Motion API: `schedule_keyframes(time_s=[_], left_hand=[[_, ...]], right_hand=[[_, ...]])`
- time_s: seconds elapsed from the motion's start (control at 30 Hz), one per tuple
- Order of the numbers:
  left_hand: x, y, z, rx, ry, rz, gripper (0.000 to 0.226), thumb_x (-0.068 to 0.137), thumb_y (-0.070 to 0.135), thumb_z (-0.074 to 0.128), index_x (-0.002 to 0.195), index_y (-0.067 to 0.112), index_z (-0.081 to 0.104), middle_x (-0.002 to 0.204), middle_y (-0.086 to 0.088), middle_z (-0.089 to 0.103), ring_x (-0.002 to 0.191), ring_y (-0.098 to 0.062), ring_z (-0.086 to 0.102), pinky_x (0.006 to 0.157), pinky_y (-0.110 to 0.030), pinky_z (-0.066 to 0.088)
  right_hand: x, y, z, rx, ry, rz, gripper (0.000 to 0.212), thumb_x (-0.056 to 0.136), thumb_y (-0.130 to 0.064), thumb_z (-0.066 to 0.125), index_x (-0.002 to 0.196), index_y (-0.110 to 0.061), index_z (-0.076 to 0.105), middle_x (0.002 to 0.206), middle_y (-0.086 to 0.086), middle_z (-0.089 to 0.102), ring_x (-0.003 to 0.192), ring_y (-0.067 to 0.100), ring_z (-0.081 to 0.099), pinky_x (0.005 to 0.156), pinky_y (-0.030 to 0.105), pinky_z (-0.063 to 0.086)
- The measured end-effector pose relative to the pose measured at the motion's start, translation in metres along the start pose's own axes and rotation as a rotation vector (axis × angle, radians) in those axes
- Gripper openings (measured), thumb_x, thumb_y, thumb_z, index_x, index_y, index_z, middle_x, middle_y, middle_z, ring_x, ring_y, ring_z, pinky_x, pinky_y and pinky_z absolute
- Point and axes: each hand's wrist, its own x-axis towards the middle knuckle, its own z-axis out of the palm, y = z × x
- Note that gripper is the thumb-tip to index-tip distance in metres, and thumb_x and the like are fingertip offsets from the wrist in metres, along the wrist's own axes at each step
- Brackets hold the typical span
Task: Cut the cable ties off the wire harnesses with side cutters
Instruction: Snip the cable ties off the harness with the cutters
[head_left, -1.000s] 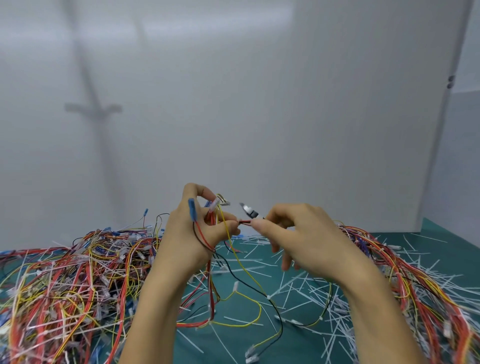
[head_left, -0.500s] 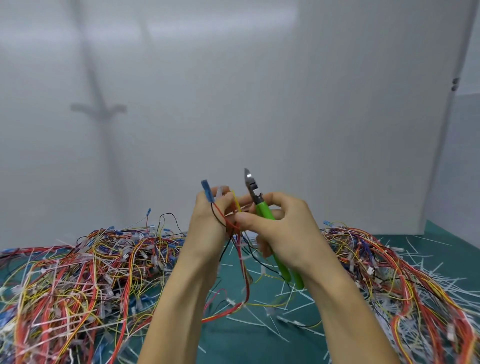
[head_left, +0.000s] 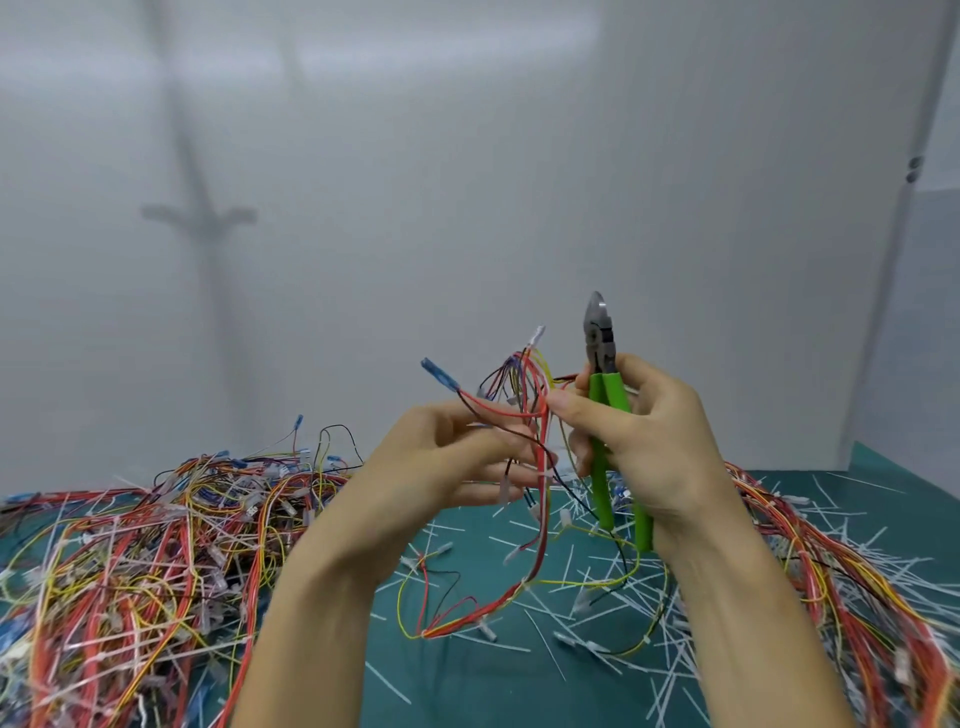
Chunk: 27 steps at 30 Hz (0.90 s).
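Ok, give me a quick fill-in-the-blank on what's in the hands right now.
1. The side cutters have ___ handles.
2. The ___ hand grips them.
3. Their tip points ___.
4. The terminal sticking out at the upper left of the raised wire harness is ___.
Missing words: green; right; up; blue.

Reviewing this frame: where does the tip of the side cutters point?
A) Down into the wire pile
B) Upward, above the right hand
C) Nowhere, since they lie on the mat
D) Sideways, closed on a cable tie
B: the right hand grips the green handles of the side cutters, whose metal tip stands upward beside the harness, not on it.
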Motion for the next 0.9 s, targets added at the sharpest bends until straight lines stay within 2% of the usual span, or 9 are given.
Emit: schedule_keyframes(time_s=[0.07, 0.2, 0.27, 0.33, 0.47, 0.57, 0.67, 0.8, 0.9], left_hand=[[0.002, -0.004, 0.007, 0.019, 0.020, 0.037, 0.009, 0.084, 0.010, 0.073, 0.093, 0.011, 0.076, 0.092, -0.011, 0.077, 0.084, -0.021, 0.074, 0.072, -0.027, 0.059], [0.004, -0.007, 0.009, -0.044, 0.020, 0.069, 0.012, 0.085, 0.003, 0.068, 0.093, 0.008, 0.076, 0.085, -0.009, 0.074, 0.078, -0.019, 0.071, 0.073, -0.029, 0.059], [0.005, -0.007, 0.005, -0.114, 0.060, 0.076, 0.014, 0.077, 0.008, 0.070, 0.089, 0.008, 0.077, 0.082, -0.009, 0.073, 0.074, -0.018, 0.070, 0.071, -0.027, 0.058], [0.005, -0.007, 0.003, -0.159, 0.092, 0.073, 0.016, 0.072, 0.013, 0.070, 0.086, 0.011, 0.078, 0.082, -0.009, 0.073, 0.073, -0.018, 0.070, 0.070, -0.025, 0.058], [0.007, -0.007, 0.004, -0.253, 0.156, 0.066, 0.018, 0.072, 0.012, 0.071, 0.089, 0.009, 0.077, 0.086, -0.010, 0.074, 0.074, -0.019, 0.071, 0.068, -0.025, 0.058], [0.008, -0.007, 0.008, -0.331, 0.215, 0.053, 0.020, 0.065, 0.014, 0.073, 0.084, 0.008, 0.078, 0.085, -0.010, 0.075, 0.077, -0.019, 0.073, 0.069, -0.024, 0.059], [0.009, -0.005, 0.010, -0.363, 0.262, 0.065, 0.025, 0.055, 0.018, 0.077, 0.078, 0.009, 0.079, 0.082, -0.008, 0.075, 0.073, -0.017, 0.073, 0.066, -0.022, 0.059], [0.012, -0.005, 0.013, -0.415, 0.321, 0.057, 0.014, 0.062, 0.013, 0.074, 0.075, 0.012, 0.080, 0.080, -0.007, 0.075, 0.070, -0.014, 0.072, 0.065, -0.021, 0.058], [0.012, -0.005, 0.021, -0.443, 0.327, 0.041, 0.011, 0.069, 0.011, 0.071, 0.069, 0.017, 0.080, 0.077, -0.005, 0.075, 0.066, -0.013, 0.071, 0.058, -0.019, 0.056]], right_hand=[[0.000, 0.001, 0.000, -0.022, -0.034, -0.012, 0.018, 0.085, -0.001, 0.071, 0.080, -0.011, 0.057, 0.054, 0.000, 0.054, 0.044, 0.015, 0.044, 0.043, 0.027, 0.041], [0.000, 0.001, 0.002, -0.119, -0.083, -0.028, 0.018, 0.081, -0.002, 0.075, 0.084, -0.013, 0.061, 0.065, -0.005, 0.068, 0.053, 0.007, 0.058, 0.051, 0.019, 0.048], [0.001, 0.001, 0.003, -0.244, -0.052, -0.051, 0.023, 0.075, -0.013, 0.082, 0.083, -0.022, 0.063, 0.079, -0.009, 0.074, 0.065, 0.003, 0.064, 0.061, 0.020, 0.051], [0.002, 0.002, 0.003, -0.415, 0.024, -0.102, 0.029, 0.069, -0.028, 0.087, 0.081, -0.027, 0.061, 0.084, -0.013, 0.069, 0.071, 0.003, 0.062, 0.067, 0.021, 0.048], [0.000, 0.002, 0.002, -0.476, 0.065, -0.163, 0.037, 0.064, -0.053, 0.084, 0.083, -0.034, 0.059, 0.094, -0.013, 0.061, 0.063, 0.005, 0.055, 0.059, 0.018, 0.039], [-0.002, -0.002, 0.001, -0.328, -0.053, -0.188, 0.024, 0.077, -0.048, 0.078, 0.083, -0.031, 0.063, 0.087, -0.011, 0.064, 0.058, 0.011, 0.058, 0.056, 0.023, 0.047], [-0.004, -0.006, -0.001, -0.238, -0.161, -0.112, 0.025, 0.074, -0.054, 0.071, 0.081, -0.031, 0.068, 0.075, -0.004, 0.065, 0.048, 0.017, 0.059, 0.050, 0.032, 0.050], [-0.003, -0.007, -0.004, -0.289, -0.253, 0.006, 0.045, 0.071, -0.063, 0.064, 0.081, -0.020, 0.070, 0.070, 0.004, 0.069, 0.049, 0.021, 0.060, 0.052, 0.035, 0.051], [-0.005, -0.009, -0.008, -0.432, -0.363, 0.029, 0.038, 0.082, -0.058, 0.066, 0.082, -0.020, 0.072, 0.075, 0.000, 0.073, 0.051, 0.016, 0.061, 0.056, 0.028, 0.050]])
